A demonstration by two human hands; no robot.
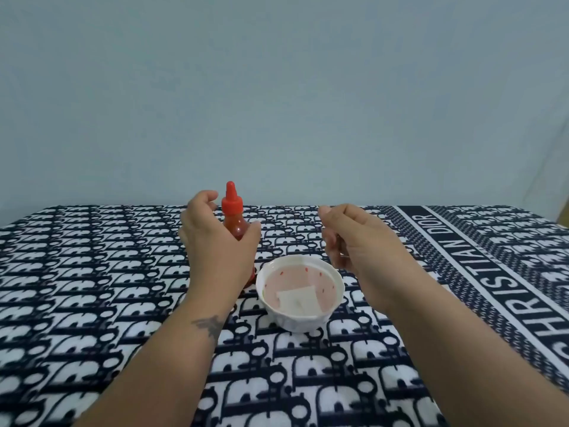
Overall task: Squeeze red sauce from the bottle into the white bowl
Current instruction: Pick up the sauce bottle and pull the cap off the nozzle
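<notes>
A small red sauce bottle (231,208) with a pointed red cap stands upright on the table. My left hand (215,241) is cupped around its body from the front and hides most of it. The thumb lies against the bottle's right side, while the fingers curl beside the cap with a gap to it. Just right of the bottle sits the white bowl (300,322), pinkish inside, with small red spots and a white square piece in it. My right hand (354,241) hovers above and to the right of the bowl, its fingers loosely curled and holding nothing.
A dark blue and white patterned cloth (92,288) covers the whole table. A plain pale wall (277,87) stands right behind the table's far edge.
</notes>
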